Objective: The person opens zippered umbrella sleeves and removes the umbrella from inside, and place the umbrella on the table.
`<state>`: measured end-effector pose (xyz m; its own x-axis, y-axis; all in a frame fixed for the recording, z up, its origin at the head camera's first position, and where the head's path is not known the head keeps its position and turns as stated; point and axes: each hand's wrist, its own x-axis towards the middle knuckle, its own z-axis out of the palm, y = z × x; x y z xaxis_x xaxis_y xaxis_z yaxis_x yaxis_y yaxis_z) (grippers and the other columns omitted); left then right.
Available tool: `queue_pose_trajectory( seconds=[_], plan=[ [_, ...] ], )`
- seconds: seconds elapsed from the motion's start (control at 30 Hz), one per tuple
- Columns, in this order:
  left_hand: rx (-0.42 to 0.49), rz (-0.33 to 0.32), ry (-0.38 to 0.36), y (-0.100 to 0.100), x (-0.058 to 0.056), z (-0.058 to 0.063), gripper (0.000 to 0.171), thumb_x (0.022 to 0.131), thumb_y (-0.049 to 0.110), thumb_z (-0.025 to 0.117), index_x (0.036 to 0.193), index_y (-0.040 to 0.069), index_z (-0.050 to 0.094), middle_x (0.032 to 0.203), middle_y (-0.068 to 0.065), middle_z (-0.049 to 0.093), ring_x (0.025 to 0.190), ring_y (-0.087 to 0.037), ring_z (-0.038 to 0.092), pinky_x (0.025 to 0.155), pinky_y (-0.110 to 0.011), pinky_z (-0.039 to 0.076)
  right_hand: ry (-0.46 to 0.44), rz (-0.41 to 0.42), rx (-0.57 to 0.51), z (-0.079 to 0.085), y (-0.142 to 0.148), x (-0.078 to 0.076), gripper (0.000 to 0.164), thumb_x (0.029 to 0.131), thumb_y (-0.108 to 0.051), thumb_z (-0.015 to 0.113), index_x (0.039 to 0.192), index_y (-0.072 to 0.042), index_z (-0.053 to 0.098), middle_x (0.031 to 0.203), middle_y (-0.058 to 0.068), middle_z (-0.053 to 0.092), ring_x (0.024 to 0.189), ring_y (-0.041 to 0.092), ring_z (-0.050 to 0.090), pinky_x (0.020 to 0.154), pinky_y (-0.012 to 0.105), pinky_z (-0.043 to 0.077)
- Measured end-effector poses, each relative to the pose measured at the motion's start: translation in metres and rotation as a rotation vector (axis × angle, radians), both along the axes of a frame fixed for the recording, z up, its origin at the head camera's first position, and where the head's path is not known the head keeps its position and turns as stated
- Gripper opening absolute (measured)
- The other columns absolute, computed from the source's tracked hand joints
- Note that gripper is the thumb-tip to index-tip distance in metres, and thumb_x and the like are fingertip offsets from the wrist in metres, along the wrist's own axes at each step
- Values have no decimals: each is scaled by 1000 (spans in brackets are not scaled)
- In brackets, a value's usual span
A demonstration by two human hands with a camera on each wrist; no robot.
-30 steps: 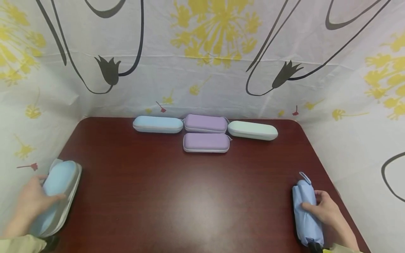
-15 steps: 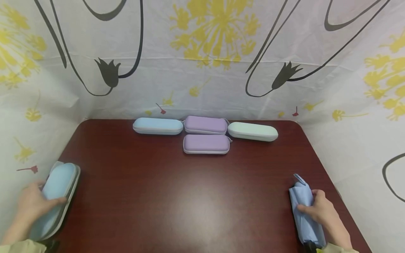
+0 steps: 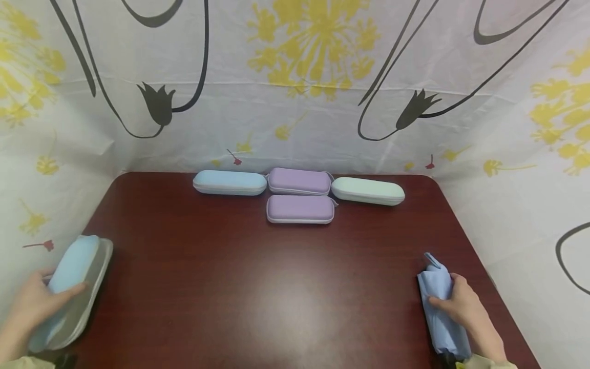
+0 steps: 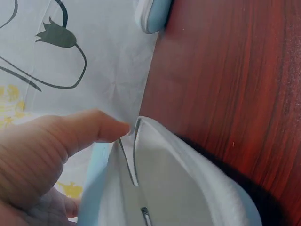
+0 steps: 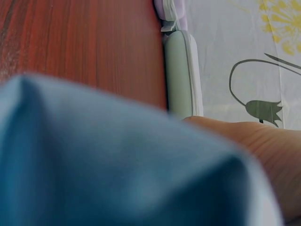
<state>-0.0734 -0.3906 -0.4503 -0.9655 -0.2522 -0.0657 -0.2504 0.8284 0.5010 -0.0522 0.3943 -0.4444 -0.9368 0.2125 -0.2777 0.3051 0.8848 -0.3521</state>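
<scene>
Left hand of a person, at the near left of the scene, grips a gaping light blue case, its thumb laid over the rim and the other fingers on the outer side. This case lies lengthwise along the left edge of a dark reddish-brown table. From the left wrist, its two halves stand apart, showing a pale greyish interior, with the tip of the thumb at the rim's far end.

Right hand, near the table's right edge, is curled round a blue fabric bundle, thumb across the top and fingers on the far right side. The bundle is long, creased and soft-looking, probably a folded umbrella, though the right wrist camera shows it only as a close blur. A small blue loop sticks up from its far end.

Along the back of the table, well apart from both hands, three closed cases lie end to end: a closed light blue case on the left, a rear purple case in the middle and a mint green case on the right. A front purple case lies just before the middle one. White cloth printed with yellow blooms and dark grey tulips hangs behind and at both sides.
</scene>
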Motion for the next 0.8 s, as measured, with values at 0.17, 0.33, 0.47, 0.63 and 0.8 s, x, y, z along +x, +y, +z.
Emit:
queue_pose_trajectory(
  seconds=[0.17, 0.33, 0.47, 0.63, 0.8],
  plan=[
    [-85, 26, 12, -2, 1, -2, 72, 75, 25, 71, 107, -31, 37, 92, -47, 46, 73, -50, 52, 53, -41, 43, 59, 56, 9, -2, -2, 0, 90, 70, -17, 75, 124, 29, 20, 113, 50, 35, 102, 58, 43, 84, 62, 38],
    [-84, 13, 73, -3, 2, -2, 63, 74, 18, 70, 101, -31, 41, 82, -44, 49, 63, -44, 53, 49, -38, 41, 96, 44, 29, 2, -8, 2, 93, 71, -21, 76, 128, 25, 19, 118, 49, 30, 106, 62, 35, 86, 66, 34],
    [-102, 89, 115, 8, 5, 6, 63, 77, 20, 67, 106, -29, 41, 89, -45, 47, 73, -50, 51, 57, -45, 42, 178, 60, 46, 10, -21, 1, 92, 72, -24, 76, 131, 22, 23, 122, 47, 28, 108, 64, 28, 86, 69, 29],
    [-98, 166, 210, 41, -1, 22, 61, 80, 17, 62, 122, -21, 38, 113, -44, 40, 103, -58, 36, 84, -62, 29, 308, 164, -12, 23, -51, -10, 80, 76, -21, 75, 131, 19, 32, 122, 42, 38, 108, 56, 38, 84, 66, 33],
    [-15, -3, 374, 79, -20, 31, 47, 79, 9, 64, 116, -16, 48, 107, -38, 47, 93, -51, 45, 75, -58, 33, 457, 264, -105, 32, -92, -23, 65, 76, -13, 75, 129, 10, 44, 117, 32, 52, 102, 45, 53, 79, 57, 43]
  ],
)
